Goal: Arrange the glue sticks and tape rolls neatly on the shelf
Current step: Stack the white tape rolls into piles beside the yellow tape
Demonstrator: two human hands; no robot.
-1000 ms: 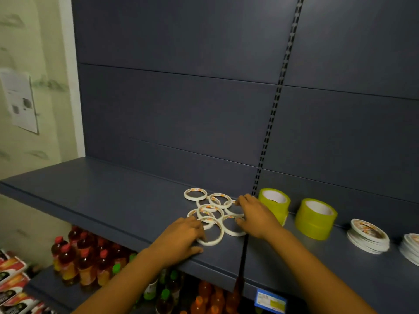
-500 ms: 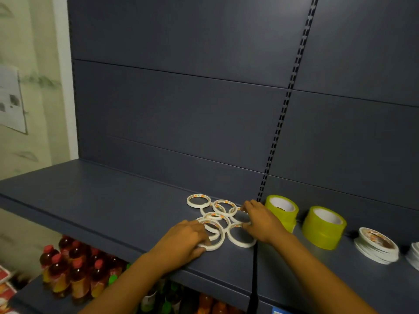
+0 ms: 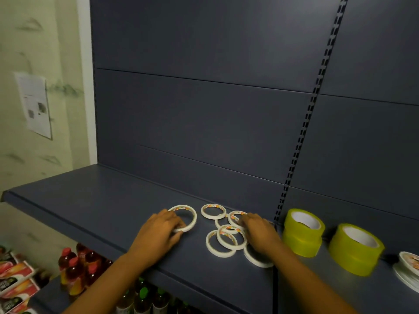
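Note:
Several thin white tape rolls (image 3: pixel 223 242) lie flat and partly overlapping on the dark grey shelf (image 3: pixel 95 207). One white roll (image 3: pixel 191 214) sits apart at the left, and my left hand (image 3: pixel 158 234) grips its near rim with curled fingers. My right hand (image 3: pixel 259 233) rests on the right side of the cluster, fingers bent over a roll (image 3: pixel 235 217). Another single roll (image 3: pixel 213 210) lies behind the cluster. No glue sticks are in sight.
Two stacks of wide yellow-green tape (image 3: pixel 303 232) (image 3: pixel 356 248) stand to the right of the shelf joint. A stack of flat white rolls (image 3: pixel 408 266) is at the far right. Bottles (image 3: pixel 74 270) and boxes (image 3: pixel 15 279) fill the lower shelf. The left part of the shelf is bare.
My left hand has drawn one white roll out of the cluster toward the left. My right hand stays on the right side of the cluster.

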